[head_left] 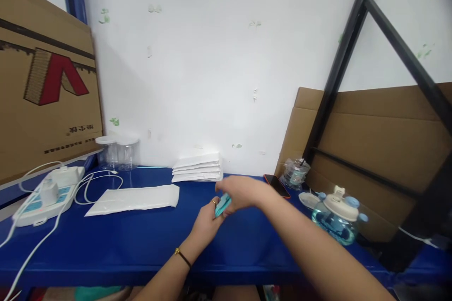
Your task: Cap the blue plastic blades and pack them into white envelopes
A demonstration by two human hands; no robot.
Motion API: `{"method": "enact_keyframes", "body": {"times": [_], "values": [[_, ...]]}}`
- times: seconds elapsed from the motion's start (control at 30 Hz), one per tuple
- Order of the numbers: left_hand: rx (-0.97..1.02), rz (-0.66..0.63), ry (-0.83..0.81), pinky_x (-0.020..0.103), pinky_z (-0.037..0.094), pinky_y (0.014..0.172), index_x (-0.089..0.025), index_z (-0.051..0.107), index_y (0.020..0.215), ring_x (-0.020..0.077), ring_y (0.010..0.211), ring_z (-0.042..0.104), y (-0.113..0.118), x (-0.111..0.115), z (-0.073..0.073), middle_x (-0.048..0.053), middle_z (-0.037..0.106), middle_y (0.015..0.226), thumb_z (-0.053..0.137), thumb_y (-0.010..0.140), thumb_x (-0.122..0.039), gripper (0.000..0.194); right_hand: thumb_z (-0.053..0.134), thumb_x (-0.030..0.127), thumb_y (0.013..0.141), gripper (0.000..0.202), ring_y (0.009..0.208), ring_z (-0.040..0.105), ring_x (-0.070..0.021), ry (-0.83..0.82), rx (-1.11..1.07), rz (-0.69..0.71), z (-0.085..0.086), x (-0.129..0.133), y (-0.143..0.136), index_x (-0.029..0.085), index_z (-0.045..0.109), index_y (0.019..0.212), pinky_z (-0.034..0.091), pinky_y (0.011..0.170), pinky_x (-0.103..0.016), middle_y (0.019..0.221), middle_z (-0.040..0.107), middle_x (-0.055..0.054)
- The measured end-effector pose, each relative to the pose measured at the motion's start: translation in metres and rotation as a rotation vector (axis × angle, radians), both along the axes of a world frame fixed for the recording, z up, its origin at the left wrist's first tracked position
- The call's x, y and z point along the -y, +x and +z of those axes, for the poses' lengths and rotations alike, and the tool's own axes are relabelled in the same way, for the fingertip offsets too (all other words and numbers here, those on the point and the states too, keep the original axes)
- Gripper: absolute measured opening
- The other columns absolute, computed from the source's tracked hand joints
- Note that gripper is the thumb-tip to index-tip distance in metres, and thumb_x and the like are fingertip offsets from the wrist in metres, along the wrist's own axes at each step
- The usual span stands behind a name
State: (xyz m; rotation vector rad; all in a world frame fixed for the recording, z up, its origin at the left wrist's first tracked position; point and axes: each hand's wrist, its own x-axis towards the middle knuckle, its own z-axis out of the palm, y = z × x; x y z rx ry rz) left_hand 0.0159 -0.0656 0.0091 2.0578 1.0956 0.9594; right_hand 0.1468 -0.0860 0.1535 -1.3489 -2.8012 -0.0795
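Observation:
Both hands meet over the middle of the blue table, around a small light-blue folded item (222, 204). My left hand (206, 220), with a ring and a dark bracelet, grips it from below and the left. From the upper right, my right hand (240, 193) holds the same item, its fingers bent over it and slightly blurred. A flat white packet (136, 199) lies to the left of the hands. Behind them, against the wall, sits a stack of white folded packets (197, 168).
At the left are a power strip (47, 200) with white cables, two clear jars (118, 154) and a large cardboard box (49, 75). At the right are a phone (277, 185), a plastic-wrapped cup (295, 173), a round lid (309, 200) and a blue water bottle (338, 216).

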Motion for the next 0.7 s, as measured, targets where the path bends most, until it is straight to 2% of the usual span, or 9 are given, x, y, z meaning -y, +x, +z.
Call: {"method": "enact_keyframes", "body": {"times": [0.07, 0.13, 0.23, 0.37, 0.43, 0.5, 0.53, 0.6, 0.7], "values": [[0.174, 0.049, -0.074, 0.026, 0.042, 0.059, -0.018, 0.051, 0.098, 0.0161, 0.064, 0.056, 0.004, 0.002, -0.001, 0.001, 0.061, 0.073, 0.042, 0.086, -0.047, 0.033, 0.069, 0.044, 0.068, 0.052, 0.096, 0.061, -0.024, 0.045, -0.275, 0.073, 0.028, 0.003, -0.005, 0.022, 0.06, 0.114, 0.048, 0.078, -0.031, 0.109, 0.065, -0.005], [0.297, 0.068, -0.147, 0.025, 0.039, 0.053, -0.018, 0.049, 0.1, 0.0135, 0.053, 0.05, 0.005, 0.004, -0.006, -0.002, 0.055, 0.063, 0.041, 0.085, -0.05, 0.036, 0.052, 0.051, 0.083, 0.046, 0.106, 0.056, -0.0217, 0.122, -0.456, 0.068, 0.033, 0.004, -0.015, 0.024, 0.055, 0.12, 0.044, 0.087, -0.032, 0.118, 0.061, -0.004], [0.392, 0.068, -0.179, 0.025, 0.038, 0.052, -0.018, 0.051, 0.091, 0.0127, 0.051, 0.048, 0.006, 0.004, -0.018, -0.003, 0.051, 0.058, 0.048, 0.081, -0.05, 0.034, 0.04, 0.048, 0.091, 0.043, 0.111, 0.053, -0.0235, 0.185, -0.457, 0.043, 0.004, 0.002, -0.035, 0.02, 0.056, 0.12, 0.039, 0.095, -0.036, 0.119, 0.06, -0.008], [0.443, 0.02, -0.21, 0.025, 0.035, 0.048, -0.019, 0.049, 0.072, 0.0118, 0.044, 0.046, 0.006, 0.006, -0.029, -0.004, 0.047, 0.048, 0.054, 0.075, -0.056, 0.038, 0.042, 0.042, 0.092, 0.037, 0.107, 0.056, -0.0248, 0.034, -0.437, 0.073, -0.038, -0.001, -0.044, 0.021, 0.06, 0.116, 0.042, 0.093, -0.038, 0.114, 0.063, -0.009], [0.541, -0.013, -0.305, 0.022, 0.03, 0.042, -0.019, 0.048, 0.077, 0.0084, 0.038, 0.039, 0.004, 0.01, -0.026, -0.008, 0.041, 0.046, 0.056, 0.073, -0.059, 0.041, 0.05, 0.043, 0.088, 0.041, 0.116, 0.049, -0.0258, 0.04, -0.655, 0.052, -0.044, -0.004, -0.034, 0.026, 0.053, 0.124, 0.036, 0.1, -0.041, 0.124, 0.057, -0.008], [0.714, -0.077, -0.475, 0.018, 0.022, 0.039, -0.021, 0.045, 0.083, 0.0044, 0.035, 0.028, -0.003, 0.017, -0.015, -0.012, 0.035, 0.047, 0.06, 0.072, -0.058, 0.042, 0.06, 0.044, 0.081, 0.056, 0.123, 0.042, -0.0259, 0.024, -1.013, 0.013, -0.047, -0.005, -0.018, 0.029, 0.042, 0.132, 0.031, 0.104, -0.043, 0.132, 0.05, -0.008], [0.802, -0.144, -0.579, 0.017, 0.018, 0.038, -0.021, 0.043, 0.083, 0.003, 0.035, 0.023, -0.007, 0.021, -0.008, -0.012, 0.033, 0.048, 0.063, 0.072, -0.054, 0.04, 0.063, 0.044, 0.079, 0.063, 0.123, 0.043, -0.0257, -0.042, -1.213, 0.009, -0.05, -0.005, -0.01, 0.029, 0.038, 0.134, 0.032, 0.103, -0.043, 0.131, 0.05, -0.008], [0.898, -0.397, -0.804, 0.016, 0.011, 0.038, -0.021, 0.041, 0.077, 0.0017, 0.035, 0.015, -0.015, 0.028, 0.003, -0.013, 0.03, 0.048, 0.07, 0.07, -0.042, 0.036, 0.066, 0.046, 0.075, 0.068, 0.121, 0.046, -0.0268, -0.375, -1.475, 0.07, -0.062, 0.0, -0.001, 0.029, 0.037, 0.134, 0.035, 0.101, -0.045, 0.127, 0.052, -0.01], [0.832, -0.887, -1.16, 0.017, 0.006, 0.037, -0.02, 0.041, 0.068, 0.0011, 0.035, 0.01, -0.017, 0.034, 0.004, -0.013, 0.028, 0.045, 0.074, 0.062, -0.025, 0.035, 0.077, 0.049, 0.059, 0.075, 0.115, 0.05, -0.0344, -0.95, -1.498, 0.209, -0.091, 0.02, -0.006, 0.019, 0.052, 0.123, 0.035, 0.098, -0.05, 0.119, 0.059, -0.014]]}}
